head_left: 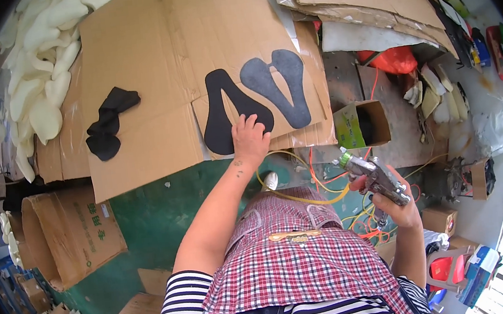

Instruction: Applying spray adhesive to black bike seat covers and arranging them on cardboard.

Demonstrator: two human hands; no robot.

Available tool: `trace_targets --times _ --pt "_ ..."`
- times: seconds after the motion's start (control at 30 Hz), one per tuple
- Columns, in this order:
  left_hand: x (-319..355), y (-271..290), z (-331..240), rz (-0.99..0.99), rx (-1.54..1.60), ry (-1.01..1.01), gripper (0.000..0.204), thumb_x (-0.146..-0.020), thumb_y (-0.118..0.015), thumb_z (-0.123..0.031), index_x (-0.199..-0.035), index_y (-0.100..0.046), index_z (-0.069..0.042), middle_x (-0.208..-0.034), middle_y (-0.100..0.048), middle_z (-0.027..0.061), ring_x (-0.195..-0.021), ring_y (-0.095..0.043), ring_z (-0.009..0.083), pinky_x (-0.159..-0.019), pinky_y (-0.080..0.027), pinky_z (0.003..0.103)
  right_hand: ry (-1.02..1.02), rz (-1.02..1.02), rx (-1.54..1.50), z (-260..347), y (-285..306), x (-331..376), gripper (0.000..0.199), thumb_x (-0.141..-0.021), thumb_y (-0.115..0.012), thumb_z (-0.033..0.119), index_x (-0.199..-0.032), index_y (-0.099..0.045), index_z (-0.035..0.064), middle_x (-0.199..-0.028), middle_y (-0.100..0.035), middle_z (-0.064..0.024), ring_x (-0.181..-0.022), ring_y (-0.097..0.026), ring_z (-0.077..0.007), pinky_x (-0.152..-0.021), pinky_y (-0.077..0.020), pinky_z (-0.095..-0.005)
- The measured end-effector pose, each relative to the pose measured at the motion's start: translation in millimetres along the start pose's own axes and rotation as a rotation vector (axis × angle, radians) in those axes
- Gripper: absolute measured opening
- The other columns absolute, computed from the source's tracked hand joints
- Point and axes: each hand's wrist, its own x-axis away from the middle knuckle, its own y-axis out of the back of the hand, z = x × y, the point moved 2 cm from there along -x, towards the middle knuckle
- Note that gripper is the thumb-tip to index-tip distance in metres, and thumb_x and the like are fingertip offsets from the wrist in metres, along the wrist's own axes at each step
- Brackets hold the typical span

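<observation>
On a cardboard sheet lies a black saddle-shaped piece (217, 114) with a long slot. My left hand (250, 140) rests on its near right part, fingers somewhat apart and lying on the surface. Just right of it is a dark grey piece (295, 97) of similar shape with its own slot, its wide end toward me. My right hand (393, 194) is wrapped round a metal spray gun (382, 179) with a green ring near its nozzle, held off to the right of the table. A yellow hose (311, 201) runs close by the gun.
A crumpled black cloth piece (112, 122) lies on the cardboard sheet (143, 58) at left. Cream foam pieces (48, 62) are heaped at far left. An open green and brown box (355, 126) stands right. Orange and yellow hoses (365, 221) tangle on the floor beside me. A large carton (76, 237) sits lower left.
</observation>
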Motion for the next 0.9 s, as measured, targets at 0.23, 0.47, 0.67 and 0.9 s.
trace_targets --times 0.23,0.47,0.67,0.9 --pt "11.6 19.6 16.7 0.115 -0.104 0.102 0.045 -0.082 -0.061 -0.022 -0.125 -0.052 -0.015 -0.142 -0.035 0.0135 -0.132 -0.027 0.0416 -0.106 -0.024 0.057 0.059 0.074 -0.103 26.7 -20.1 1.3 0.059 -0.082 -0.060 0.002 -0.136 -0.038 -0.0009 -0.103 -0.059 -0.0100 -0.092 -0.057 -0.0177 -0.083 -0.0459 -0.0329" --pt "18.6 14.5 21.9 0.219 -0.159 0.120 0.053 -0.082 -0.062 -0.028 -0.132 -0.046 -0.018 -0.144 -0.031 0.0164 -0.134 -0.022 0.0430 -0.106 -0.023 0.058 0.025 0.156 0.152 42.5 -43.5 -16.2 0.059 -0.083 -0.061 0.005 -0.137 -0.037 -0.0009 -0.095 -0.058 -0.0092 -0.085 -0.056 -0.0153 -0.078 -0.0457 -0.0297" --pt "15.1 11.7 12.9 0.276 -0.168 0.204 0.056 -0.083 -0.060 -0.032 -0.134 -0.043 -0.018 -0.147 -0.028 0.0141 -0.137 -0.018 0.0423 -0.108 -0.020 0.059 0.061 0.099 0.158 42.9 -45.7 -22.7 0.053 -0.080 -0.062 -0.003 -0.131 -0.045 -0.0013 -0.096 -0.060 -0.0053 -0.085 -0.056 -0.0104 -0.076 -0.0461 -0.0246" --pt "11.3 15.5 8.0 0.291 -0.175 0.192 0.057 -0.083 -0.060 -0.033 -0.136 -0.042 -0.018 -0.148 -0.027 0.0137 -0.138 -0.017 0.0410 -0.107 -0.019 0.061 0.062 0.122 0.201 45.0 -34.8 -21.7 0.054 -0.079 -0.062 -0.002 -0.130 -0.045 -0.0024 -0.091 -0.059 -0.0042 -0.083 -0.055 -0.0097 -0.073 -0.0463 -0.0242"
